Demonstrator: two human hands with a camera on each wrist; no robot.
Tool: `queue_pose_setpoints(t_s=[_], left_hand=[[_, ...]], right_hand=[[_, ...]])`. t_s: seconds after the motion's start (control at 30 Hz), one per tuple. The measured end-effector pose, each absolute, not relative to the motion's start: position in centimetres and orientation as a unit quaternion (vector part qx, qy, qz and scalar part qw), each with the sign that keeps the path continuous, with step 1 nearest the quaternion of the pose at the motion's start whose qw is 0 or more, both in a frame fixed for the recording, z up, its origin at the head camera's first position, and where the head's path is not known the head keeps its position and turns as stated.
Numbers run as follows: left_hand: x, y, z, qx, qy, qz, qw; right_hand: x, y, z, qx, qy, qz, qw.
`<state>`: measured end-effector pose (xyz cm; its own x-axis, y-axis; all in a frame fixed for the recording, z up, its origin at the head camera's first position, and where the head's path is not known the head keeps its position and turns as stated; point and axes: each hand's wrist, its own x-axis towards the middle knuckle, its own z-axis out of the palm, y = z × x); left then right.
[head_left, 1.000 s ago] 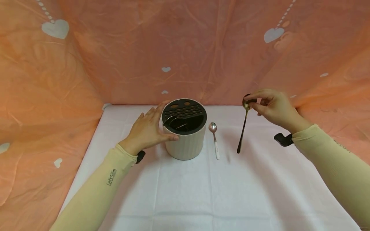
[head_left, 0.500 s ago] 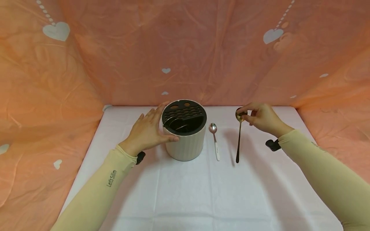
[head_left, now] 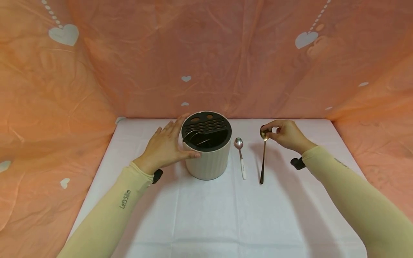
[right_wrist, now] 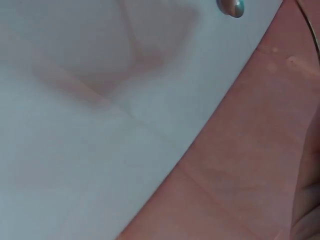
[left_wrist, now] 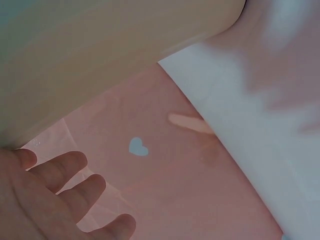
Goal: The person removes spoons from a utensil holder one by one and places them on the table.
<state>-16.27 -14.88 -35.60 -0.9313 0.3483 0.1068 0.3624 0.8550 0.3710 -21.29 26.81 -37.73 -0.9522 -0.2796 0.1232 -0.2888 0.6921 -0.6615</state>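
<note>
1. Right hand (head_left: 287,137): pinching gold spoon (head_left: 263,157) by its rounded end, right of white-handled spoon (head_left: 242,167).
2. Left hand (head_left: 165,148): spread wide, touching container (head_left: 208,166).
3. Step, likely: laying gold spoon down; next calls for lowering.

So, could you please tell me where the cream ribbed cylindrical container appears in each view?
Head: the cream ribbed cylindrical container stands at the centre, slightly below mid-height.
Left wrist: its blurred wall fills the upper left.
Right wrist: not in it.
Shared landmark: the white cloth tabletop edge against the orange fabric backdrop shows in all three.
</note>
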Motion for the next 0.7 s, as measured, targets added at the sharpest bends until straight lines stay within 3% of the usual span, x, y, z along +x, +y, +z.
queue_pose_setpoints(t_s=[0.3,0.7], left_hand=[[-16.3,-14.8,-35.6,-0.180,-0.964,-0.194,0.014],[-16.3,-14.9,-35.4,-0.184,-0.963,-0.194,0.013]], right_hand=[[-22.3,26.8,-39.1,0.156,-0.922,0.356,-0.008],[-23.9,26.2,-40.9,0.143,-0.912,0.379,-0.068]])
